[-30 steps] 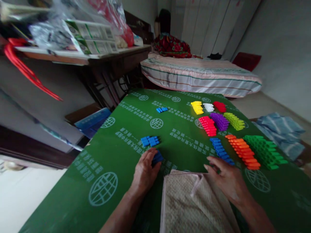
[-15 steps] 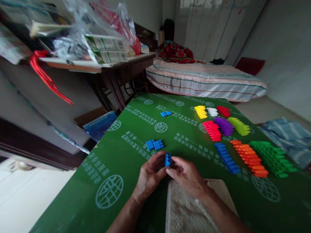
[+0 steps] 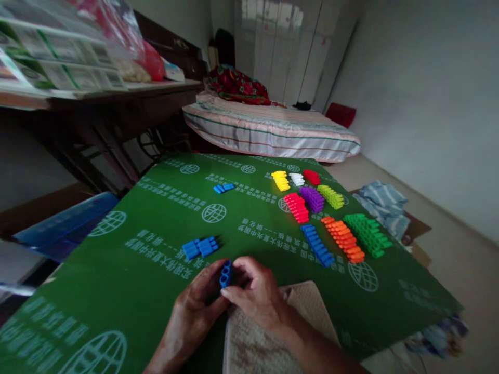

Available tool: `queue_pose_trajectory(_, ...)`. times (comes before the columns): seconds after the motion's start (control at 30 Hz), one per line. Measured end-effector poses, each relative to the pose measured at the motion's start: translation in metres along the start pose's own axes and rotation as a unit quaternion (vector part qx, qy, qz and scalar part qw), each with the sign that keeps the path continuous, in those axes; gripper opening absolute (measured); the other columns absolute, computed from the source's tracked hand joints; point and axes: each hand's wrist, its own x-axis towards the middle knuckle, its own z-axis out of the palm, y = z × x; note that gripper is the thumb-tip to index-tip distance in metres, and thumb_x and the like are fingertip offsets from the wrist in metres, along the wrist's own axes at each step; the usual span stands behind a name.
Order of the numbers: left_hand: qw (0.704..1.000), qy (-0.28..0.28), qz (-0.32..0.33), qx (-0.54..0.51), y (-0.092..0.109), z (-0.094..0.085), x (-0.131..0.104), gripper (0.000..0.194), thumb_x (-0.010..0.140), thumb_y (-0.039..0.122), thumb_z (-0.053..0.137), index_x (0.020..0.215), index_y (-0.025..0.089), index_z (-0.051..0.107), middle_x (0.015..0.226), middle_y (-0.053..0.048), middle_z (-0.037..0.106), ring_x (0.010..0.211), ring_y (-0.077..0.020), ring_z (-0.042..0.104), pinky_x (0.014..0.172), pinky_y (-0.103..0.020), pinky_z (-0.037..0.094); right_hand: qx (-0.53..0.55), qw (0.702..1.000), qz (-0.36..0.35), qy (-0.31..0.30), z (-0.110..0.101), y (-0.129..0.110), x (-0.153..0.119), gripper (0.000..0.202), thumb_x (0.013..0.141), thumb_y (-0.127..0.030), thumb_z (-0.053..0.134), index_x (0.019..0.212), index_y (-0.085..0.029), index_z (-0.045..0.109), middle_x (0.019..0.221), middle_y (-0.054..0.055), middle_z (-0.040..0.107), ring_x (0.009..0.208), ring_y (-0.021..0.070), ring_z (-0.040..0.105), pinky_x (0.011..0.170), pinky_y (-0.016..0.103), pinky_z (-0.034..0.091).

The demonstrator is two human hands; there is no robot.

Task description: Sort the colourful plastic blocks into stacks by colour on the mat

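Note:
Between my two hands, above the green tabletop's near part, is a blue plastic building block [image 3: 225, 274] with round holes facing up. My left hand [image 3: 197, 299] grips its left side with thumb and fingers. From the right, the fingertips of my right hand [image 3: 257, 291] pinch the same piece; some of those fingers are hidden. Just beyond my left hand lie joined blue blocks [image 3: 200, 247], flat on the table. Farther back rests a smaller blue piece [image 3: 223, 188]. A row of blue blocks [image 3: 317, 245] lies to the right of my hands.
Rows of orange [image 3: 343, 239], green [image 3: 366, 234], pink [image 3: 296, 208], purple [image 3: 312, 199], lime [image 3: 330, 196], yellow [image 3: 280, 180], white [image 3: 297, 179] and red blocks [image 3: 312, 176] stand on the green table [image 3: 163, 208]. A beige cloth pad [image 3: 268, 343] lies under my right forearm. Beyond is a bed [image 3: 273, 130].
The camera view has turned right, so everything appears farther left. Both hands still hold the blue block, whose round holes now show more clearly.

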Motion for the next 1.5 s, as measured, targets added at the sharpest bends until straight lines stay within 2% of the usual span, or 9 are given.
queue_pose_trajectory(0.1, 0.999, 0.007, 0.012, 0.049, -0.003, -0.002, 0.003, 0.059, 0.063, 0.043, 0.076, 0.117, 0.023, 0.061, 0.118, -0.006, 0.069, 0.103, -0.0257, 0.066, 0.097, -0.039, 0.050, -0.006, 1.000, -0.001, 0.002, 0.002, 0.004, 0.002, 0.055, 0.064, -0.026, 0.073, 0.118, -0.022, 0.060, 0.105, 0.003, 0.071, 0.090, 0.0192, 0.066, 0.079, 0.030, 0.053)
queue_pose_trajectory(0.23, 0.997, 0.010, 0.032, 0.072, 0.003, 0.001, 0.003, 0.054, 0.064, 0.041, 0.074, 0.113, 0.024, 0.061, 0.114, -0.004, 0.071, 0.102, -0.0244, 0.067, 0.093, -0.035, 0.053, -0.016, 1.000, -0.021, -0.005, 0.001, 0.006, 0.002, 0.050, 0.065, -0.024, 0.071, 0.114, -0.022, 0.064, 0.105, 0.003, 0.071, 0.097, 0.0203, 0.065, 0.088, 0.032, 0.051)
queue_pose_trajectory(0.47, 0.994, -0.023, 0.059, 0.091, 0.007, 0.010, 0.001, 0.056, 0.068, 0.041, 0.073, 0.119, 0.026, 0.057, 0.117, -0.004, 0.070, 0.103, -0.0237, 0.067, 0.090, -0.034, 0.055, -0.104, 0.992, -0.062, 0.018, -0.016, 0.000, -0.002, 0.047, 0.064, -0.022, 0.070, 0.111, -0.023, 0.064, 0.099, 0.003, 0.071, 0.086, 0.0169, 0.065, 0.079, 0.030, 0.053)
queue_pose_trajectory(0.57, 0.991, -0.031, 0.063, 0.111, 0.003, 0.009, 0.000, 0.065, 0.067, 0.042, 0.074, 0.126, 0.027, 0.053, 0.123, -0.006, 0.067, 0.102, -0.0236, 0.067, 0.088, -0.035, 0.057, -0.177, 0.979, -0.092, 0.045, -0.054, 0.006, -0.001, 0.045, 0.067, -0.021, 0.068, 0.112, -0.025, 0.063, 0.094, 0.002, 0.069, 0.081, 0.0152, 0.063, 0.075, 0.028, 0.053)
queue_pose_trajectory(0.7, 0.988, -0.025, 0.066, 0.137, 0.003, 0.007, 0.001, 0.057, 0.069, 0.045, 0.073, 0.121, 0.026, 0.057, 0.116, -0.006, 0.070, 0.096, -0.0227, 0.069, 0.084, -0.035, 0.059, -0.319, 0.939, -0.094, 0.086, -0.132, 0.024, 0.004, 0.043, 0.074, -0.020, 0.061, 0.117, -0.024, 0.061, 0.106, 0.005, 0.066, 0.089, 0.0169, 0.063, 0.080, 0.031, 0.052)
queue_pose_trajectory(0.83, 0.988, -0.017, 0.068, 0.140, 0.007, 0.009, 0.002, 0.052, 0.068, 0.046, 0.072, 0.115, 0.026, 0.062, 0.109, -0.005, 0.072, 0.094, -0.0227, 0.069, 0.082, -0.033, 0.059, -0.482, 0.872, -0.065, 0.043, -0.199, 0.038, 0.014, 0.044, 0.080, -0.022, 0.057, 0.124, -0.021, 0.059, 0.116, 0.009, 0.063, 0.103, 0.0220, 0.061, 0.091, 0.036, 0.048)
queue_pose_trajectory(0.93, 0.988, -0.010, 0.061, 0.141, 0.008, 0.011, 0.003, 0.052, 0.067, 0.048, 0.072, 0.113, 0.025, 0.063, 0.105, -0.005, 0.073, 0.091, -0.0226, 0.070, 0.081, -0.033, 0.060, -0.535, 0.843, -0.056, -0.028, -0.222, 0.043, 0.023, 0.047, 0.081, -0.022, 0.056, 0.128, -0.023, 0.057, 0.119, 0.008, 0.062, 0.107, 0.0213, 0.059, 0.094, 0.035, 0.045)
queue_pose_trajectory(1.13, 0.985, -0.009, 0.057, 0.160, 0.007, 0.010, 0.002, 0.052, 0.069, 0.049, 0.070, 0.114, 0.024, 0.062, 0.102, -0.005, 0.074, 0.089, -0.0211, 0.070, 0.080, -0.033, 0.060, -0.542, 0.832, -0.071, -0.096, -0.230, 0.045, 0.036, 0.045, 0.082, -0.019, 0.053, 0.127, -0.022, 0.058, 0.120, 0.009, 0.061, 0.108, 0.0206, 0.059, 0.095, 0.033, 0.044)
queue_pose_trajectory(1.5, 0.984, -0.026, 0.052, 0.170, 0.003, 0.009, 0.001, 0.051, 0.071, 0.048, 0.069, 0.116, 0.025, 0.060, 0.103, -0.004, 0.074, 0.091, -0.0198, 0.070, 0.080, -0.030, 0.060, -0.505, 0.855, -0.049, -0.108, -0.235, 0.049, 0.040, 0.052, 0.080, -0.017, 0.054, 0.132, -0.021, 0.055, 0.126, 0.010, 0.060, 0.113, 0.0218, 0.057, 0.098, 0.035, 0.042)
